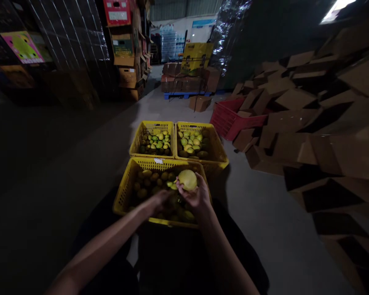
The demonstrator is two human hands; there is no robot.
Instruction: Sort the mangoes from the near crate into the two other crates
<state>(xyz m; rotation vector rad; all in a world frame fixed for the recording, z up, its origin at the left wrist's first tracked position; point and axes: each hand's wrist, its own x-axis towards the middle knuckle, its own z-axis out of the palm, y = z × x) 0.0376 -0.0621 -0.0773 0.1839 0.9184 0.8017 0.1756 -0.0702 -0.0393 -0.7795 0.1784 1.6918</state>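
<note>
My right hand (197, 197) is closed round a pale yellow lemon (187, 180), holding it above the right part of the near yellow crate (120, 192). Over the middle of that same crate is my left hand (160, 200), smeared by motion, so its fingers cannot be made out. Several more lemons (142, 192) lie in shadow inside the crate, under and around my hands. Behind it stand two more yellow crates side by side. Green and yellow lemons (159, 144) are in the left one, and yellowish lemons (190, 143) are in the right one.
A red crate (233, 119) leans among a big heap of cardboard boxes (295, 114) on the right. Farther back, boxes and a yellow carton (197, 57) sit on a blue pallet (184, 95). Stacked boxes (124, 49) rise at the back left.
</note>
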